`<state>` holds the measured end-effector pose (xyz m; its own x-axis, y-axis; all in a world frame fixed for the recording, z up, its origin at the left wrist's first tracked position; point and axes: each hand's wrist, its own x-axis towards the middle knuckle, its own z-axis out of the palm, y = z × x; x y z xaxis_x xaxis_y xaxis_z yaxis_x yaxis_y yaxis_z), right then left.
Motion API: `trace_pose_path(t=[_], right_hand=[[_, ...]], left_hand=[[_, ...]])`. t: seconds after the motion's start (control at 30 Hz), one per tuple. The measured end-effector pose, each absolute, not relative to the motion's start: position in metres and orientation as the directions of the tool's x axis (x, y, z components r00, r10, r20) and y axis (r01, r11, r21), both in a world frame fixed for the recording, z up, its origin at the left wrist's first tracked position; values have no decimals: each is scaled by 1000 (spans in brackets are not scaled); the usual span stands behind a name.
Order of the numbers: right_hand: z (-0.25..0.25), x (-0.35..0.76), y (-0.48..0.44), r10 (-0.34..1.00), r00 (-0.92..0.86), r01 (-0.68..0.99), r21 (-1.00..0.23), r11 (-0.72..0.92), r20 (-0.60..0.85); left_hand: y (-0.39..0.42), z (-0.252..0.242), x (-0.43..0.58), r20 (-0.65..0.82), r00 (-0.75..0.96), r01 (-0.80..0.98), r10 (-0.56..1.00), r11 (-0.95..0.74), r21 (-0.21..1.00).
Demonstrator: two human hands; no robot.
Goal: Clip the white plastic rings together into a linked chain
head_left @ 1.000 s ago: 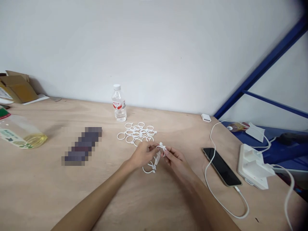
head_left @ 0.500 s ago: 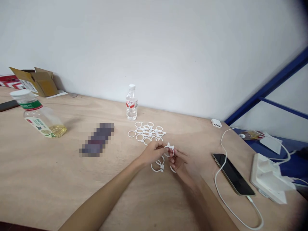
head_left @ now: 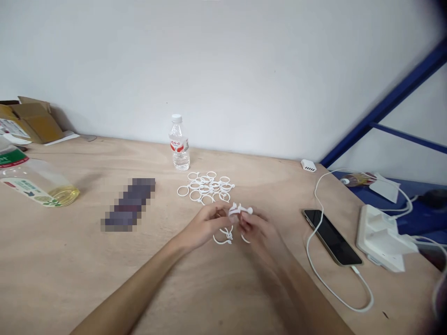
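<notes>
My left hand [head_left: 206, 225] pinches a white plastic ring [head_left: 233, 212] that looks like a curtain ring. My right hand [head_left: 260, 232] is closed at its right side, with finger and thumb on a second white piece [head_left: 247, 211] ending in a round knob. The two pieces meet or overlap between the hands; fingers hide whether they are joined. Just beyond lies a pile of similar white rings [head_left: 210, 184]. Nearer me, a few linked or overlapping rings [head_left: 222, 242] rest below the left fingers, and another ring [head_left: 245, 239] is partly covered by my right hand.
A water bottle [head_left: 180, 153] stands behind the pile. To the left are a pixelated flat item [head_left: 129, 204], a tilted-looking oil bottle [head_left: 38, 181] and a cardboard box [head_left: 38, 123]. A phone [head_left: 331, 237] with its white cable and a power strip [head_left: 380, 237] lie right.
The view has swung slightly right, so the tabletop things sit further left. Between my hands the ring has turned, and a knobbed end now points right at my right fingers.
</notes>
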<state>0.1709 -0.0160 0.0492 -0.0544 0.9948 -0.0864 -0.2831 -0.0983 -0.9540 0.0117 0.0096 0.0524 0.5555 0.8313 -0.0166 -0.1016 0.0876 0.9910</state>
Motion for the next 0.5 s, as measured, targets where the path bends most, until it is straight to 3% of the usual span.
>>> trace_pose_path(t=[0.07, 0.13, 0.2, 0.3, 0.5], right_hand=[[37, 186, 3, 998, 60, 103, -994, -34, -28], [28, 201, 16, 995, 60, 456, -889, 40, 75], [24, 212, 20, 993, -42, 652, -750, 114, 114], [23, 221, 13, 983, -154, 736, -651, 185, 105], [22, 228, -17, 987, -89, 811, -567, 148, 131]], left_hand=[[21, 37, 14, 65, 385, 244, 921, -169, 955], [28, 23, 15, 154, 361, 420, 920, -308, 854], [28, 14, 15, 195, 408, 493, 892, -395, 775], [19, 10, 13, 217, 488, 559, 845, -494, 666], [5, 20, 4, 175, 552, 594, 815, -532, 604]])
